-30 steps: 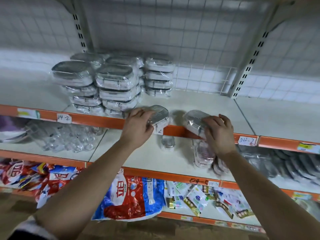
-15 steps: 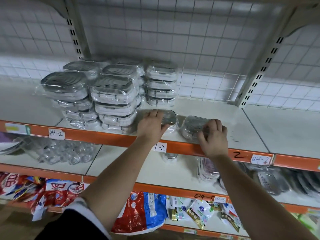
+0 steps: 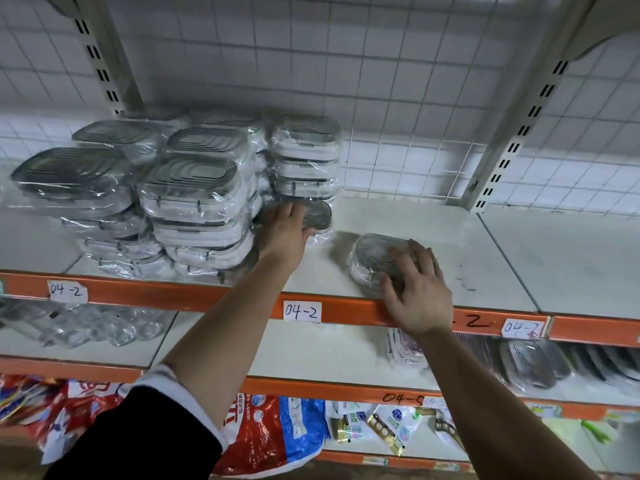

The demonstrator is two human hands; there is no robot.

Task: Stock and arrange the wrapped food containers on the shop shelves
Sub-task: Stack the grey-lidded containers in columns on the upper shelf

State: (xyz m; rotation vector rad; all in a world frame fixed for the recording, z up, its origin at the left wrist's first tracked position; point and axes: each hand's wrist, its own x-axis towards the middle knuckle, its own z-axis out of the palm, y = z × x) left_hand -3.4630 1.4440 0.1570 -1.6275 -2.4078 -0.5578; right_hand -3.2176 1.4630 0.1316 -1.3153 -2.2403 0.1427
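Two small wrapped food containers lie on the white shelf (image 3: 433,237) with the orange front edge. My left hand (image 3: 287,230) rests flat on the left small container (image 3: 318,214), which sits against the base of the rear stack (image 3: 306,150). My right hand (image 3: 415,292) has its fingers spread and touches the top of the right small container (image 3: 372,258), which lies alone near the front edge. Larger wrapped containers stand in stacks to the left, a front stack (image 3: 194,192) and a leftmost stack (image 3: 69,178).
A wire grid backs the shelf between slotted uprights (image 3: 516,147). Paper labels reading 04-2 (image 3: 301,311) are stuck on the orange edge. The shelf below holds clear glassware (image 3: 97,330) and metal trays (image 3: 533,365). Bagged goods (image 3: 270,434) lie on the lowest shelf.
Both hands carried the small containers from the shelf's front edge onto the shelf. The left one went back against the stacks. My right hand loosened its grip and spread its fingers.
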